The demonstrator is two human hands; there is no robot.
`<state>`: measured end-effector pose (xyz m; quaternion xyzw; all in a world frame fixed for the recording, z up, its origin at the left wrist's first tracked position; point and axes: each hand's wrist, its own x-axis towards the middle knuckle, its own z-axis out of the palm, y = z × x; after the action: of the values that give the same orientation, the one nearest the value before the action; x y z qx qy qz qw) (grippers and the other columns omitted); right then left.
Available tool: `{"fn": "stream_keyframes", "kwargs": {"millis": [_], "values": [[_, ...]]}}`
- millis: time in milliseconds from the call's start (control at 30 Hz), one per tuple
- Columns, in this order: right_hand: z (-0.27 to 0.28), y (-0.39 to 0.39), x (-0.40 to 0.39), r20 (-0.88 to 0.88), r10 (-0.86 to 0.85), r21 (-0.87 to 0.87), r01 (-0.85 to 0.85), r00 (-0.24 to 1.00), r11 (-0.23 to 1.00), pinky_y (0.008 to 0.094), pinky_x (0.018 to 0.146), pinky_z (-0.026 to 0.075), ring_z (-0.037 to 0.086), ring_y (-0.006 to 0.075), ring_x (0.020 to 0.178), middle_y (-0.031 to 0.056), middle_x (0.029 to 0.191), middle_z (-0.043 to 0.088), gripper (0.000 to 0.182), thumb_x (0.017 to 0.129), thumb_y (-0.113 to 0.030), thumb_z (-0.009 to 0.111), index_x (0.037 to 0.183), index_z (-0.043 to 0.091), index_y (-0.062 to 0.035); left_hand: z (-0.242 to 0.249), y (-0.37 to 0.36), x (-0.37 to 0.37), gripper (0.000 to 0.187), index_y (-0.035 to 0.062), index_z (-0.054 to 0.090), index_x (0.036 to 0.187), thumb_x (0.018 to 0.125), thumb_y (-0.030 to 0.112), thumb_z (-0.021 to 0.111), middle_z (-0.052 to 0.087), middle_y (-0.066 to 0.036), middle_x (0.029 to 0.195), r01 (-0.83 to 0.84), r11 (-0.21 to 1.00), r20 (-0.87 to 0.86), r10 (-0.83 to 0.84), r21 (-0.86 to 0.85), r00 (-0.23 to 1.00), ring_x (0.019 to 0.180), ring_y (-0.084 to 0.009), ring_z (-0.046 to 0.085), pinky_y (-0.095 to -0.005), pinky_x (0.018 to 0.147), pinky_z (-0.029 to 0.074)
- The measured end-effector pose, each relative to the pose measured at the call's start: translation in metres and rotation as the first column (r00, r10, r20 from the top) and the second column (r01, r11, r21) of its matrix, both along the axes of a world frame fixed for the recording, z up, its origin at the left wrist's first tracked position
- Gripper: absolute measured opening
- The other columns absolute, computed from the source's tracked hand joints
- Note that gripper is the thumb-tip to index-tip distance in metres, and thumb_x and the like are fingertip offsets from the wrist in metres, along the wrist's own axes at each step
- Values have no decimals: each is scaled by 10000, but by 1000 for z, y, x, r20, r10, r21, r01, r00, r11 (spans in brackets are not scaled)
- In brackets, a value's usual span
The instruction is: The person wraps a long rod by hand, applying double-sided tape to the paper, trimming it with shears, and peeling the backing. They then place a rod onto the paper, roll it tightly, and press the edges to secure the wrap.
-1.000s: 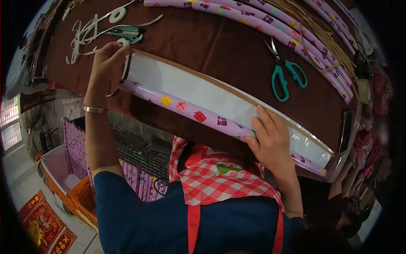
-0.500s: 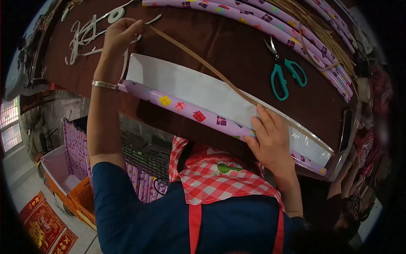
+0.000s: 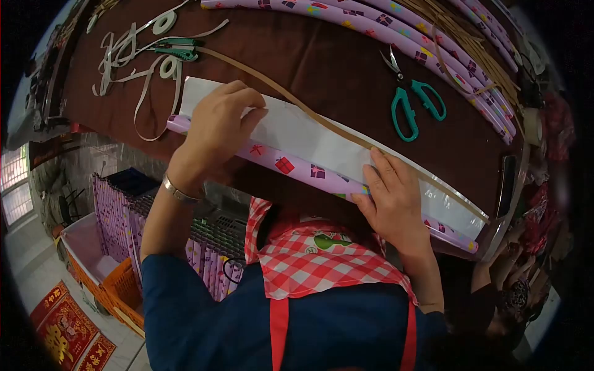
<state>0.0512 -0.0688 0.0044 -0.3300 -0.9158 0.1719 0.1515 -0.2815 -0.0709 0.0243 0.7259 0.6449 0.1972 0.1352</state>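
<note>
A roll of purple gift-print wrapping paper (image 3: 300,175) lies across the table with its white inner side (image 3: 297,133) partly unrolled. A narrow brown strip (image 3: 312,115) runs slantwise over it, its right part along the paper's far edge and its left end near a green-handled cutter (image 3: 176,48). My left hand (image 3: 226,120) is over the left part of the white side, fingers bent and thumb near the index finger; anything between them is hidden. My right hand (image 3: 393,195) lies flat on the paper, fingers stretched, fingertips at the brown strip.
Teal-handled scissors (image 3: 408,108) lie beyond the paper. White tape rolls (image 3: 168,67) and tangled white strips (image 3: 120,55) are at the far left. More purple rolls (image 3: 346,18) line the back. A phone (image 3: 506,185) rests by the right edge. An orange basket (image 3: 102,287) stands below left.
My left hand has let go of the brown strip's left end and moved right and nearer to me, over the paper. The green-handled cutter is now uncovered. My right hand has barely moved.
</note>
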Motion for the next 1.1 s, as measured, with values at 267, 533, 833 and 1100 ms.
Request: {"fn": "stream_keyframes", "kwargs": {"millis": [267,533,833,1100], "values": [[1,-1,-2,17,-17,20,16,1000,1000,465,935,444,540,355,1213,221,1317,587,529,747,-303,811,1114,646,40,-10,13,35,115,39,687,916,858,136,705,670,-98,891,-88,994,-66,84,-62,994,770,-285,674,-377,691,528],[3,0,-2,10,-11,19,10,1000,1000,449,919,448,544,347,1209,220,1324,589,516,747,-300,808,1106,653,37,-16,16,28,119,41,690,926,864,142,693,669,-121,878,-77,993,5,78,-90,997,760,-309,669,-390,692,531],[3,1,-1,11,-5,21,5,1000,1000,453,926,441,541,347,1214,221,1327,587,515,758,-309,802,1106,652,39,-16,8,35,132,10,678,973,873,93,657,654,-149,917,-59,998,-98,60,7,993,847,-359,647,-424,754,520],[3,1,-1,18,-5,8,5,1000,1000,456,936,440,538,350,1221,229,1330,584,517,758,-308,804,1107,654,43,-23,6,32,84,11,662,930,871,67,639,635,-146,886,-31,998,-121,39,62,992,844,-364,629,-438,748,513]]}}
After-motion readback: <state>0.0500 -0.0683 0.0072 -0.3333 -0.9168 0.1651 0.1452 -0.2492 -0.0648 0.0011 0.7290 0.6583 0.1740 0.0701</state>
